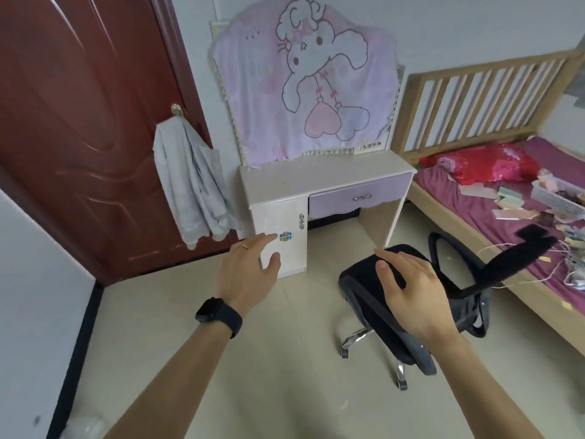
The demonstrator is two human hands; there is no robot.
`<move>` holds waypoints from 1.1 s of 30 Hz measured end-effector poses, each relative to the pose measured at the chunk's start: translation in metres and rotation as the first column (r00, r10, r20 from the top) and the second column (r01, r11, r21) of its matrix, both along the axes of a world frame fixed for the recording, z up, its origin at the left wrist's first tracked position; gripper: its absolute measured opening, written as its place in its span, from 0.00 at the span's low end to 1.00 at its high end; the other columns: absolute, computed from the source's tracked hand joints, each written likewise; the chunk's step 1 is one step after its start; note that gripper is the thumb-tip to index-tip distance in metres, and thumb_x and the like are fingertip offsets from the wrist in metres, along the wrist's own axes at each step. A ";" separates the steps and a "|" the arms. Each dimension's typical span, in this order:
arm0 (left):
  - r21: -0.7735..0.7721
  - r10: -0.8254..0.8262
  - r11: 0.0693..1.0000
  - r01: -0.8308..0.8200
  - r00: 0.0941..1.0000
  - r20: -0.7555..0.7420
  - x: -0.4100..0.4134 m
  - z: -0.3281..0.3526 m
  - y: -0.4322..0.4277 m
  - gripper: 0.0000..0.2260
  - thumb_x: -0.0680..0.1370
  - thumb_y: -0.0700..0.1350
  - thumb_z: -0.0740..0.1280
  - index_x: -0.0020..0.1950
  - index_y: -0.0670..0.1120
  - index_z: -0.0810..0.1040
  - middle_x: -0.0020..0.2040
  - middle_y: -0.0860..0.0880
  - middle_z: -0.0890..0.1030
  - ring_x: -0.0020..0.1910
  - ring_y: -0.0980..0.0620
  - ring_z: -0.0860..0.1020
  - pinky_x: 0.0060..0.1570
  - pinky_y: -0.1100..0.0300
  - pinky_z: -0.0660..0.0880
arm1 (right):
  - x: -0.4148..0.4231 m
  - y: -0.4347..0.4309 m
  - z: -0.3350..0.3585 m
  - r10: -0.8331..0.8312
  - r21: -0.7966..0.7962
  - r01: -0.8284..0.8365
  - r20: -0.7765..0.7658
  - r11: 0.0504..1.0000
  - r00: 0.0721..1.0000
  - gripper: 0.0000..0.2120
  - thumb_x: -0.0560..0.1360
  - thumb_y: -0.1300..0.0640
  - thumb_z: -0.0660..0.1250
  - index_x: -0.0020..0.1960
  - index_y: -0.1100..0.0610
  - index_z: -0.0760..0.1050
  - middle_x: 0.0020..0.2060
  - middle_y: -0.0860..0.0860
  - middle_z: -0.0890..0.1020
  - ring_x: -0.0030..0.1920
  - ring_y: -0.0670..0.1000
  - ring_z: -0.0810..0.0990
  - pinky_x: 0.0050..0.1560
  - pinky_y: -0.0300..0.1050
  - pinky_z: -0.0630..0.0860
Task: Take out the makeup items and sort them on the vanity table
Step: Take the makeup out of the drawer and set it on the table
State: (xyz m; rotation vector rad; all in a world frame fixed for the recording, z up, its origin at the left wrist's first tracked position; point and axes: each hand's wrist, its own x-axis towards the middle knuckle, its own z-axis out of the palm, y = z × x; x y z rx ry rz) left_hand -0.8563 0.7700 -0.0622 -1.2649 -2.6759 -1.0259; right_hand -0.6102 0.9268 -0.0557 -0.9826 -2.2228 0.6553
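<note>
The white vanity table (319, 175) stands against the far wall with a bare top. It has a purple drawer (357, 198) and a white cabinet door (281, 232), both closed. A cartoon rabbit cloth (304, 80) covers its mirror. My left hand (250, 274), with a ring and a black watch, is held out with straight fingers in front of the cabinet door and holds nothing. My right hand (408, 286) hovers with relaxed fingers over the seat of a black office chair (411, 308). No makeup items are plainly visible.
A dark red door (79, 122) at left has a grey garment (193, 185) on its hook. At right a wooden bed (474, 198) with a purple sheet carries a white basket (560, 198), papers and clutter. Pale tiled floor (291, 343) lies between me and the vanity.
</note>
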 end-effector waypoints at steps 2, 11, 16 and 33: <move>0.000 -0.012 1.000 0.012 1.000 0.029 -0.026 -0.009 0.036 0.19 0.76 0.57 0.60 0.66 0.59 0.76 0.64 0.59 0.78 0.64 0.52 0.75 0.58 0.50 0.76 | -0.028 0.027 -0.009 -0.008 -0.020 0.008 0.014 1.000 1.000 0.15 0.82 0.50 0.62 0.65 0.47 0.80 0.58 0.44 0.83 0.67 0.52 0.74 0.59 0.44 0.69; -0.050 -0.026 0.998 0.030 0.997 0.077 -0.145 -0.044 0.203 0.17 0.79 0.51 0.66 0.68 0.59 0.75 0.69 0.57 0.75 0.67 0.53 0.71 0.64 0.60 0.69 | -0.155 0.178 -0.049 0.004 -0.187 -0.005 -0.008 0.982 1.000 0.14 0.83 0.50 0.62 0.67 0.46 0.78 0.60 0.38 0.80 0.69 0.48 0.72 0.64 0.43 0.69; -0.100 -0.003 0.995 0.016 0.991 0.132 -0.204 -0.052 0.285 0.18 0.80 0.51 0.65 0.70 0.59 0.74 0.70 0.58 0.73 0.69 0.54 0.68 0.66 0.63 0.65 | -0.218 0.260 -0.069 -0.002 -0.301 0.016 0.050 0.953 0.999 0.15 0.82 0.46 0.60 0.67 0.42 0.77 0.62 0.39 0.80 0.70 0.45 0.71 0.67 0.47 0.72; -0.319 -0.291 0.874 0.367 0.920 0.262 -0.394 -0.122 0.521 0.18 0.81 0.50 0.62 0.71 0.58 0.72 0.71 0.57 0.72 0.71 0.53 0.68 0.62 0.60 0.71 | -0.380 0.433 -0.158 -0.220 -0.595 0.312 0.224 0.741 0.949 0.17 0.83 0.45 0.59 0.70 0.44 0.75 0.65 0.41 0.80 0.69 0.47 0.74 0.69 0.47 0.71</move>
